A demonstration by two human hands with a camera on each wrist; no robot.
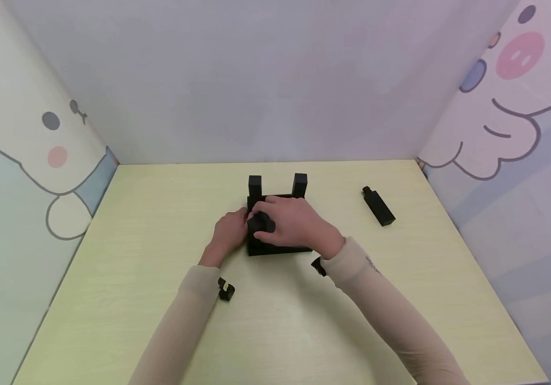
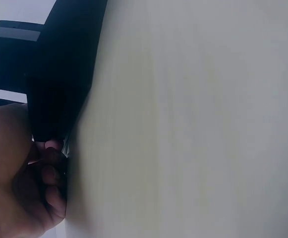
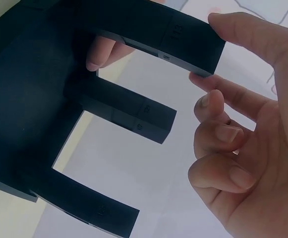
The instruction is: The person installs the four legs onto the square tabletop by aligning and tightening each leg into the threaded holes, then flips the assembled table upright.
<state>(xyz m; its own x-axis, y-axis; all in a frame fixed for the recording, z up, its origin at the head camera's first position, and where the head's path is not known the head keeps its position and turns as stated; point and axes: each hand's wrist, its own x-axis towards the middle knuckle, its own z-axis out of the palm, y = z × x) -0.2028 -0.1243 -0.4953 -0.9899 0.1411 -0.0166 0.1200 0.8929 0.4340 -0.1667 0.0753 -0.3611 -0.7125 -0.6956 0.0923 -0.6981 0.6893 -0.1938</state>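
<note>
A black base (image 1: 280,249) with rectangular posts stands in the middle of the table. Two of its posts, a back left post (image 1: 255,184) and a back right post (image 1: 299,184), rise at the far side. My right hand (image 1: 295,222) reaches over the base and pinches the top of a front left block (image 3: 183,39) between thumb and index finger; its other fingers are curled, holding nothing. At the base's left side, my left hand (image 1: 229,232) grips it low down. Curled left fingers (image 2: 54,193) show beside the base's corner in the left wrist view.
A long black block with a narrow knobbed end (image 1: 378,206) lies at the right of the table. A small black piece with a yellowish mark (image 1: 226,290) lies by the left sleeve. Another small black piece (image 1: 320,266) is partly hidden by the right sleeve.
</note>
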